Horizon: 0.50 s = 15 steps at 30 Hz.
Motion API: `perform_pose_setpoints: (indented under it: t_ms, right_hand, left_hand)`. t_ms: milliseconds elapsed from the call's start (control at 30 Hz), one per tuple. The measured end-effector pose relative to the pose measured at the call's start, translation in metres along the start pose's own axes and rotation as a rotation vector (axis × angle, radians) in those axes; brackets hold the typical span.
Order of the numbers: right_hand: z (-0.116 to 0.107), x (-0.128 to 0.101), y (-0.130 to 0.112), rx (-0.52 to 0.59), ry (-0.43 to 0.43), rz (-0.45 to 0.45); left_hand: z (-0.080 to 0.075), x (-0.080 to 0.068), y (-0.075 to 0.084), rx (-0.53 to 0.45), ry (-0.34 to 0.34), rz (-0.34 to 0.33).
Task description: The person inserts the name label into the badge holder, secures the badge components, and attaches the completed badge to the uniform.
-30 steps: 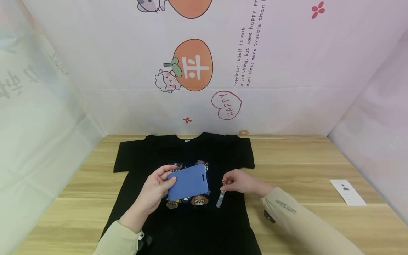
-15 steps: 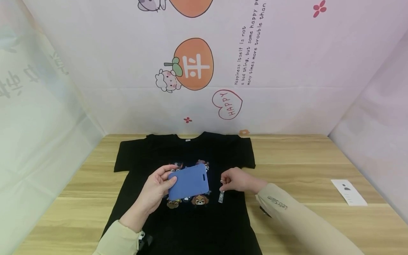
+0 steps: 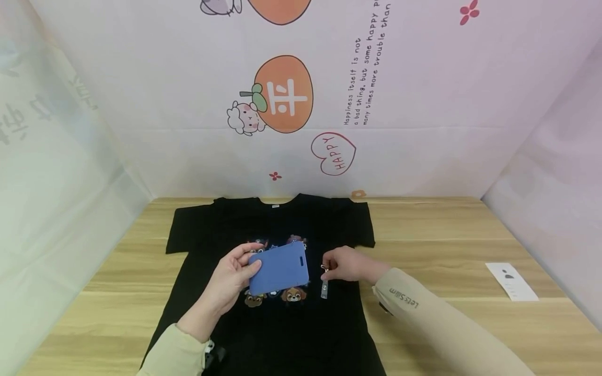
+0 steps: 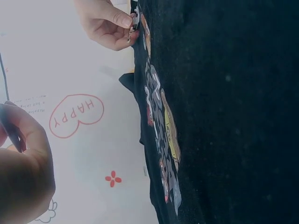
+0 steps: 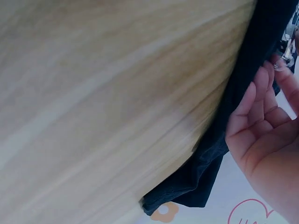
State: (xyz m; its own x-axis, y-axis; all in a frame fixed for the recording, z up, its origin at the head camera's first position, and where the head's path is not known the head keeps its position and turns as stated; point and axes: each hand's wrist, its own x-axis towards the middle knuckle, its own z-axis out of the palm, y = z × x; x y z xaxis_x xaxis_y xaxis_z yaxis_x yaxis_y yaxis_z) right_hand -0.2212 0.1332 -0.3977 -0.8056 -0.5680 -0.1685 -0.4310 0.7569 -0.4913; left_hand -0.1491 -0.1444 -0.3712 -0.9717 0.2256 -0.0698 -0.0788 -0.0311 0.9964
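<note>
My left hand [image 3: 235, 271] grips a blue badge holder [image 3: 278, 268] by its left end, thumb on the face and fingers behind. A small slot shows near the holder's right edge. Just to the right, my right hand [image 3: 347, 263] pinches a badge clip [image 3: 324, 287] by its metal end, and its clear strap hangs down. A narrow gap lies between clip and holder. Under both hands a black T-shirt [image 3: 202, 297] with cartoon dog prints is spread flat. In the right wrist view, metal shows at the fingertips [image 5: 275, 63] of my right hand.
A white card [image 3: 512, 282] with a person icon lies on the wooden table [image 3: 437, 230] at the right. Behind the table hangs a printed white cloth [image 3: 404, 156], with more cloth at both sides.
My right hand has shifted slightly left toward the badge holder with the clip, whose strap now hangs more nearly straight down. My left hand and the holder stay almost still.
</note>
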Motion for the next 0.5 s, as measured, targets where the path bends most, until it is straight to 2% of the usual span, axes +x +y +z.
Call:
perform_pose_setpoints:
  t_ms: [233, 367, 500]
  right_hand:
    - [-0.0001, -0.0012, -0.0018, -0.016, 0.024, 0.026]
    - [-0.0016, -0.0028, 0.0009, -0.005, 0.041, -0.036]
    - [-0.0067, -0.0044, 0.0045, 0.063, 0.097, -0.094]
  left_hand:
    - [0.0019, -0.0001, 0.0000, -0.013, -0.004, 0.001]
    - [0.0030, -0.0008, 0.0004, -0.012, -0.005, 0.003]
    - [0.0040, -0.0008, 0.0011, -0.015, -0.007, 0.009]
